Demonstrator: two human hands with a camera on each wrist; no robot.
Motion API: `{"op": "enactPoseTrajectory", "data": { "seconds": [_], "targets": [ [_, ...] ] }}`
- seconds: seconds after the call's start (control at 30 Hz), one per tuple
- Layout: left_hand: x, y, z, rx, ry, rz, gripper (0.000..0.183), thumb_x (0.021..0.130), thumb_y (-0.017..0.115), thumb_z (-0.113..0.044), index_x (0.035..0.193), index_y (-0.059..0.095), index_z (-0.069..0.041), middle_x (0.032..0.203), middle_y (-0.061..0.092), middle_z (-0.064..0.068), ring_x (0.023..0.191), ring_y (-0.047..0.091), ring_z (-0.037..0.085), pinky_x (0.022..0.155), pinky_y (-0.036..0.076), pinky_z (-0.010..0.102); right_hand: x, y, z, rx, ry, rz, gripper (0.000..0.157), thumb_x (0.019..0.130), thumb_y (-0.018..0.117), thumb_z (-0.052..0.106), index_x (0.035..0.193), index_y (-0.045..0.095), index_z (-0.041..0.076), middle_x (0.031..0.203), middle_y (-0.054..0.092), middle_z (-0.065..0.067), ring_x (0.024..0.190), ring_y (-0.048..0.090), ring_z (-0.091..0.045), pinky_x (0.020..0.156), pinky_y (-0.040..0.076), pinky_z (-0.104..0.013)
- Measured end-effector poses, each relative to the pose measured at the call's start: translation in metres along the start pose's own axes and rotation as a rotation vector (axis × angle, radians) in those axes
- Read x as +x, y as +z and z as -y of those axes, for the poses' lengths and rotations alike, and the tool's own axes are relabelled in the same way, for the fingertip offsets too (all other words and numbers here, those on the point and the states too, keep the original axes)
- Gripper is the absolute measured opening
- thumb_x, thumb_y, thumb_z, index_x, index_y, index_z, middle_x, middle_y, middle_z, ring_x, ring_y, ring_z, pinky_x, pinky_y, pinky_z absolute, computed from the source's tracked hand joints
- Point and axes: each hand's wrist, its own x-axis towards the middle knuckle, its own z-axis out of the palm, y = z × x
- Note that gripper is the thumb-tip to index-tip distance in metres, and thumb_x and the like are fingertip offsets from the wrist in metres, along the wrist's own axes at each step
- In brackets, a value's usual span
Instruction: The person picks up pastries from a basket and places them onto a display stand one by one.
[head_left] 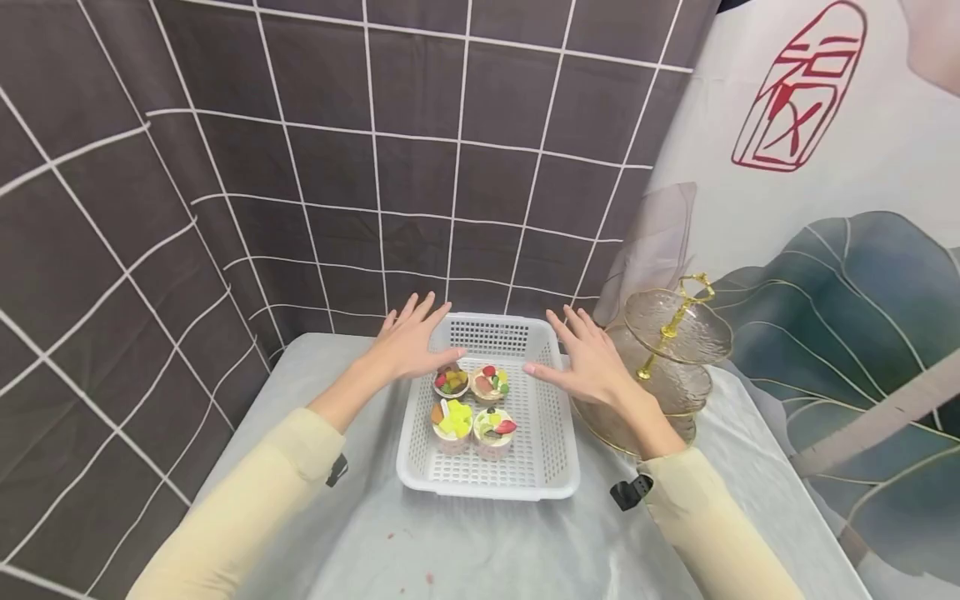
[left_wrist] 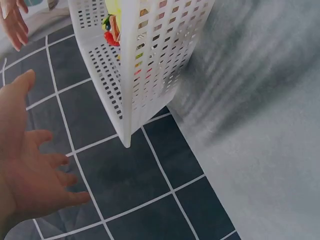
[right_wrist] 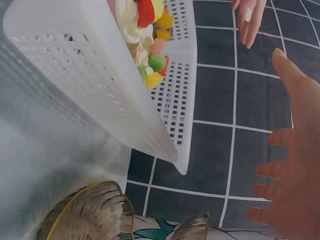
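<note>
The white basket [head_left: 487, 490] sat between the two hands and lower than them, with its long side pointing away from the person. The left hand [head_left: 408, 346] was up over the back left part of the basket, and the right hand [head_left: 588, 358] was up by its back right side. Both hands were spread wide, thumbs out toward the middle of the basket, and they held nothing. The side pictures showed a gap between each hand and the basket. Four cups [head_left: 493, 433] with bright toy-like fruit on top stood in the left half of the basket, two at the back and two at the front. So the left hand was closer to the cups, while each hand was near its own side of the basket. A glass stand [head_left: 708, 329] with gold edges stood to the right of the basket, and the right arm hid a bit of it. The left thumb covered the top edge of the back left cup. In the side pictures, the basket was cut off at the top, and its wall hid most of the cups. How high the hands were over the basket was hard to tell.
</note>
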Motion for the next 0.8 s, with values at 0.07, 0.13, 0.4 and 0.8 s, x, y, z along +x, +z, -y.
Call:
{"op": "enactPoseTrajectory", "data": {
  "seconds": [0.07, 0.13, 0.4, 0.8],
  "targets": [
    [0.000, 0.001, 0.001, -0.006, 0.001, -0.008, 0.096, 0.096, 0.052, -0.077, 0.170, 0.025, -0.024, 0.177, 0.013, 0.014, 0.163, 0.005, 0.040, 0.128, 0.010, 0.068, 0.001, 0.001, 0.003, 0.009, -0.002, 0.003, 0.106, 0.090, 0.068, 0.072, 0.170, 0.025, 0.017, 0.176, 0.015, -0.019, 0.163, 0.007, -0.041, 0.125, 0.013, -0.073],
    [-0.001, 0.002, 0.001, -0.011, 0.001, -0.014, 0.095, 0.096, 0.053, -0.076, 0.170, 0.026, -0.024, 0.177, 0.014, 0.014, 0.163, 0.005, 0.041, 0.128, 0.010, 0.069, 0.002, 0.002, 0.005, 0.019, -0.005, 0.004, 0.105, 0.090, 0.069, 0.071, 0.170, 0.026, 0.016, 0.176, 0.016, -0.019, 0.162, 0.007, -0.041, 0.125, 0.014, -0.074],
    [-0.002, 0.007, 0.004, -0.053, -0.018, -0.008, 0.095, 0.097, 0.053, -0.075, 0.171, 0.024, -0.022, 0.177, 0.012, 0.015, 0.162, 0.007, 0.042, 0.127, 0.013, 0.071, 0.004, 0.013, 0.008, 0.092, -0.041, 0.011, 0.102, 0.092, 0.069, 0.066, 0.169, 0.028, 0.013, 0.174, 0.019, -0.022, 0.160, 0.015, -0.047, 0.122, 0.021, -0.075],
    [-0.014, 0.037, 0.025, -0.375, -0.086, -0.024, 0.092, 0.103, 0.059, -0.055, 0.170, 0.016, -0.007, 0.173, 0.018, 0.027, 0.157, 0.022, 0.049, 0.124, 0.024, 0.069, 0.008, 0.056, 0.011, 0.425, 0.007, 0.063, 0.095, 0.095, 0.076, 0.051, 0.167, 0.031, 0.009, 0.169, 0.032, -0.023, 0.152, 0.036, -0.048, 0.120, 0.034, -0.068]
  ]
}}
